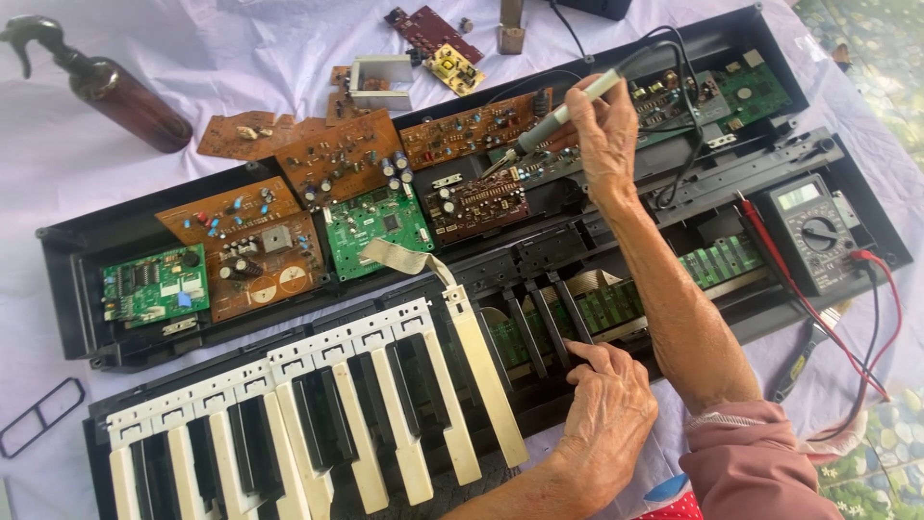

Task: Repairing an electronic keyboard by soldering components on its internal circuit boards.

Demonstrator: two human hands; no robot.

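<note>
From up here I see my right hand (604, 130) closed around a soldering iron (563, 111), held like a pen, with its tip pointing down at a dark brown circuit board (476, 204) in the middle of the opened keyboard casing (67, 279). The iron's black cord (685, 106) loops away over the green board (760, 91) at the far right of the casing. My left hand (606, 409) holds nothing; it rests palm down with its fingers (582, 351) pressing on the black frame (544, 318) beside the exposed green contact strip (616, 303), just right of the white keys (385, 385). One white key (486, 385) lies skewed across the others, with a flat grey ribbon cable (409, 258) curling up from its far end. Further left in the casing sit several orange-brown boards (250, 231) and two green ones (154, 284). A multimeter (813, 231) sits at the right end of the casing, its red lead (890, 299) trailing off toward the edge, and pliers (804, 351) lie just beside it on the cloth-covered surface (241, 58). A brown spray bottle (106, 82) lies at the far left, well apart from both hands.
</note>
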